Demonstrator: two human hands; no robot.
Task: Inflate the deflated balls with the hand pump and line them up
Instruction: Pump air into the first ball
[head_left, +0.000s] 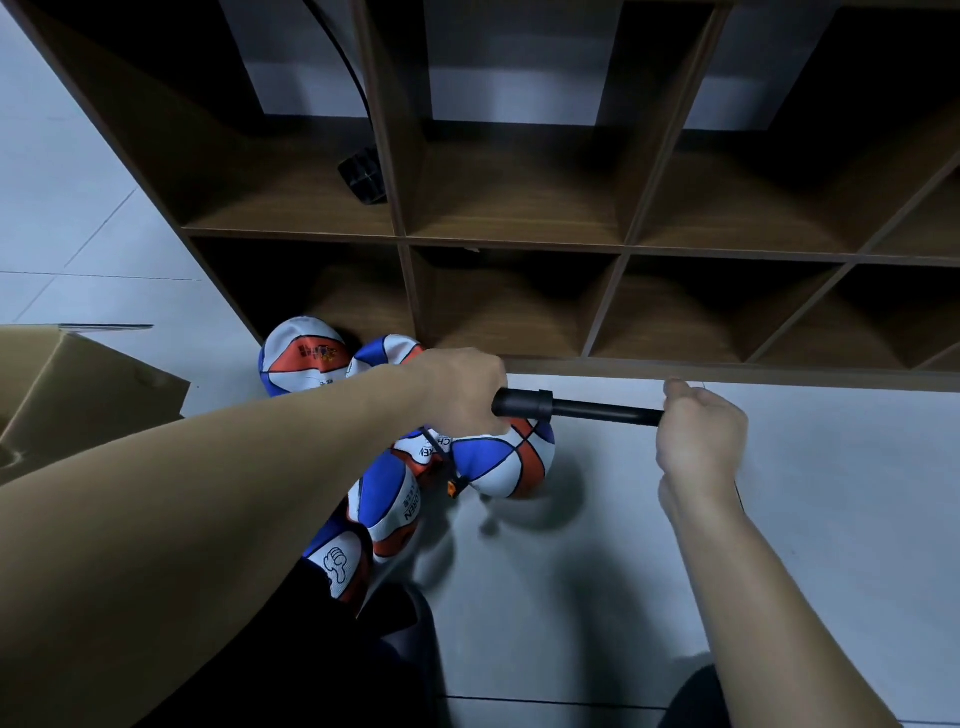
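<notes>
the left hand (460, 387) was curled round the barrel end of the black hand pump (574, 408), which lay level above the floor (805, 519). the right hand (698, 434) was closed in a fist on the pump's handle end, with the rod drawn out between the two. just below the pump sat a blue, white and orange ball (501, 462), a thin hose (441, 462) running down beside it. more limp balls (306, 356) lay heaped by the wooden cubby shelf (519, 244), near a cardboard box (78, 384).
</notes>
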